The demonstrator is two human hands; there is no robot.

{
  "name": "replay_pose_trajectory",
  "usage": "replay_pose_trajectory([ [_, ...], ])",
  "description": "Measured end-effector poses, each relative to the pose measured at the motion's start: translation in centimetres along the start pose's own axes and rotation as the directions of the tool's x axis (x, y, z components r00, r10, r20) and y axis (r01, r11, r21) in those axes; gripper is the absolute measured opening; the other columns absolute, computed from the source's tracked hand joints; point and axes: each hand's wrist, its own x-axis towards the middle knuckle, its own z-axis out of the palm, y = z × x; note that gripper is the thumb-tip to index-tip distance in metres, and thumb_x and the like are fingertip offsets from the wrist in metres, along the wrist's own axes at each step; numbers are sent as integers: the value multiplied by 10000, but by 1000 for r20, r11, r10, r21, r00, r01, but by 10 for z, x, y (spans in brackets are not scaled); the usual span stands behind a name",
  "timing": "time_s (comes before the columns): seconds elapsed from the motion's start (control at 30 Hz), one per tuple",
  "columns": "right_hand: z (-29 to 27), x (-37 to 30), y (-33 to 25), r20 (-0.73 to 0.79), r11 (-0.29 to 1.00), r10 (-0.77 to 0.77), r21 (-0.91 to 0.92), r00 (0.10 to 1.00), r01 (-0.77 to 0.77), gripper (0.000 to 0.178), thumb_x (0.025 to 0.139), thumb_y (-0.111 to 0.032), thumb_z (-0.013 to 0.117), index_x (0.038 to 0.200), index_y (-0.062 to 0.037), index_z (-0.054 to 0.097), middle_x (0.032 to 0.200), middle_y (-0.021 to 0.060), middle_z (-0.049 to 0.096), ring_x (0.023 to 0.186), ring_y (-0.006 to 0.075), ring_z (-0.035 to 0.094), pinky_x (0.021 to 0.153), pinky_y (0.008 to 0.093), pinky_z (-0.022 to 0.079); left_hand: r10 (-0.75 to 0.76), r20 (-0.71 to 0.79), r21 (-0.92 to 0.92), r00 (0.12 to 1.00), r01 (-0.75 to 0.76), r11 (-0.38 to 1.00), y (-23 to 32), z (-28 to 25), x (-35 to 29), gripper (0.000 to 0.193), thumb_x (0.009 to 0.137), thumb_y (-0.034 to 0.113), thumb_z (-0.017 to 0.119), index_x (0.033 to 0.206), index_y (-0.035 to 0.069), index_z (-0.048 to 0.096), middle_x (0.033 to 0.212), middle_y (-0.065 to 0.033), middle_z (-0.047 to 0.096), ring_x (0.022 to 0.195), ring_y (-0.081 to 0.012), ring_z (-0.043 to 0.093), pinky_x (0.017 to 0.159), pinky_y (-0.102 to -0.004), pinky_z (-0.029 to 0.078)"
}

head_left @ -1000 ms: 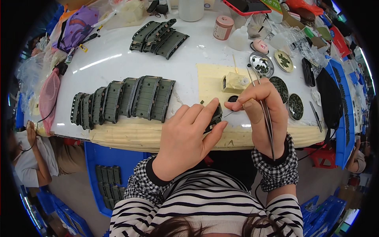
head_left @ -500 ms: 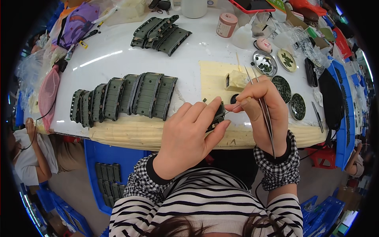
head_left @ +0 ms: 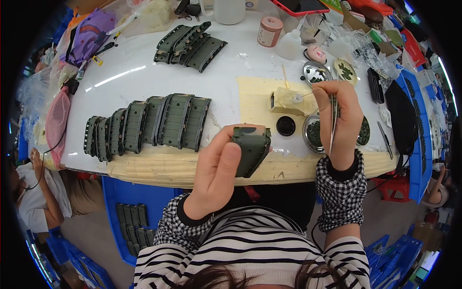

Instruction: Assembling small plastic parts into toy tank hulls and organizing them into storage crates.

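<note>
One green part (head_left: 251, 153) sits between left thumb (head_left: 228, 161) and fingers (head_left: 217, 137).

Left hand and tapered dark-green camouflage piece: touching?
Touching: the head view shows the left hand holding the camouflage piece, thumb over its left edge.

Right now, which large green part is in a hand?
The large green part in the left hand; others lie in the row and pile on the table and in the blue bin.

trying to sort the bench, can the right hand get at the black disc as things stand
Probably yes: nothing covers the black disc and the right hand is nearby, though the taped box stands close to the disc and the hand holds tweezers.
</note>
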Motion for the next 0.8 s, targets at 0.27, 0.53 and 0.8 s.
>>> replay_pose_trajectory([
  [0.27,-11,2,-9,-124,959,-238,-189,963,213,105,782,6,731,867,-27,676,792,82,636,798,275,569,749,343,471,-318,134,-658,939,324,679,-13,7,-3,625,1033,554,232,1276,23,455,851,-123,628,665,-174,570,567,-294,495],
  [0.53,-5,-22,-52,265,638,191,699,945,-324,82,970,-64,581,1014,5,571,874,45,543,834,120,595,769,260,516,-301,335,-868,893,417,271,-16,17,-6,574,1053,504,236,1294,37,466,744,-66,580,599,-148,512,467,-271,439],
  [0.8,-3,-22,-54,365,581,187,707,912,-402,77,985,-48,547,1024,18,556,940,68,523,801,116,620,739,253,551,-261,378,-879,888,433,199,-21,17,-8,558,1054,490,258,1301,22,436,771,-91,616,618,-156,561,517,-279,475],
])
